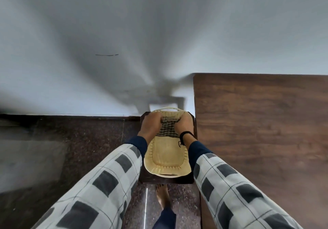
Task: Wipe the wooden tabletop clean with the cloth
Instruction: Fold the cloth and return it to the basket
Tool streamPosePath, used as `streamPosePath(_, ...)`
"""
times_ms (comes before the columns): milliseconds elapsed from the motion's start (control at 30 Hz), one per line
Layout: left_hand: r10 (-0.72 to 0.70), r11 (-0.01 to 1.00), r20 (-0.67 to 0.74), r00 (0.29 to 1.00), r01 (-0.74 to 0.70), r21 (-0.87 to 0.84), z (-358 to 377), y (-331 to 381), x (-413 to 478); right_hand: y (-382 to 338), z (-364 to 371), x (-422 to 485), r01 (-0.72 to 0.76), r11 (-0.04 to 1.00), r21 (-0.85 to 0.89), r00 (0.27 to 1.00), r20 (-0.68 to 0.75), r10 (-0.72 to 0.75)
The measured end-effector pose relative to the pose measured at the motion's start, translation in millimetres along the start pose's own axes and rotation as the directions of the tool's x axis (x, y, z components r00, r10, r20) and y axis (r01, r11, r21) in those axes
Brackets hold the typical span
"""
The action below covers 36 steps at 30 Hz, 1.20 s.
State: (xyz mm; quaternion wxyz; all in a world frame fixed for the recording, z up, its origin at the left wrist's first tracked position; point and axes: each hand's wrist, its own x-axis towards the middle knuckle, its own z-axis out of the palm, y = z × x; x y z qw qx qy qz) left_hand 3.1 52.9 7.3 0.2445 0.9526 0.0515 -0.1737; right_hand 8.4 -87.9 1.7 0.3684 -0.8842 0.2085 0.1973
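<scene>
A checked dark-and-light cloth point(166, 131) hangs between my two hands over the far half of a cream plastic basket point(166, 164). My left hand point(151, 125) grips the cloth's left top corner with curled fingers. My right hand point(184, 124), with a black band at the wrist, grips the right top corner. The wooden tabletop point(262, 131) spreads out to the right of the basket, bare and brown.
The basket stands on a small dark stool point(166, 180) beside the tabletop's left edge. A pale wall point(106, 51) rises behind. Dark speckled stone floor point(79, 148) lies to the left and below, where my bare foot point(162, 196) stands.
</scene>
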Motion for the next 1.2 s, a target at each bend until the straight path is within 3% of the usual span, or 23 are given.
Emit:
streamPosePath(100,0.027,0.999,0.004,1.0,-0.027,0.041,18.8,-3.0,12.4,8.1,12.7,15.6,-0.108,0.991,-0.077,0.991,0.066,0.113)
streamPosePath(233,0.031,0.997,0.054,0.998,-0.035,0.062,40.0,-7.1,29.3,19.9,29.1,38.0,-0.15,0.979,-0.137,0.984,0.074,0.161)
streamPosePath(533,0.087,0.975,0.08,0.993,-0.101,0.196,66.6,-25.0,44.4,29.6,55.2,49.6,-0.005,0.93,-0.367,0.996,0.085,0.039)
streamPosePath(633,0.125,0.937,0.184,0.975,-0.177,0.302,67.7,-23.5,43.9,31.0,57.6,42.6,0.055,0.913,-0.404,0.997,0.069,-0.03)
streamPosePath(700,0.113,0.925,0.29,0.95,-0.207,0.318,71.6,-23.4,44.4,38.1,63.9,41.7,0.122,0.893,-0.434,0.987,0.143,-0.066)
streamPosePath(800,0.06,0.905,0.395,0.917,-0.217,0.367,82.7,-26.0,42.9,45.3,72.6,43.7,0.124,0.855,-0.503,0.978,0.209,-0.019)
streamPosePath(967,0.039,0.902,0.376,0.926,-0.195,0.385,81.5,-23.1,34.8,35.8,59.5,42.7,0.172,0.83,-0.53,0.956,0.292,-0.012)
streamPosePath(1067,0.049,0.911,0.357,0.933,-0.188,0.368,57.3,-10.7,26.5,18.4,34.2,35.2,0.189,0.873,-0.45,0.954,0.294,-0.055)
streamPosePath(1200,0.16,0.905,0.162,0.974,-0.21,0.371,-1.4,19.7,18.9,-24.4,-21.9,19.9,0.282,0.886,-0.368,0.953,0.216,-0.213)
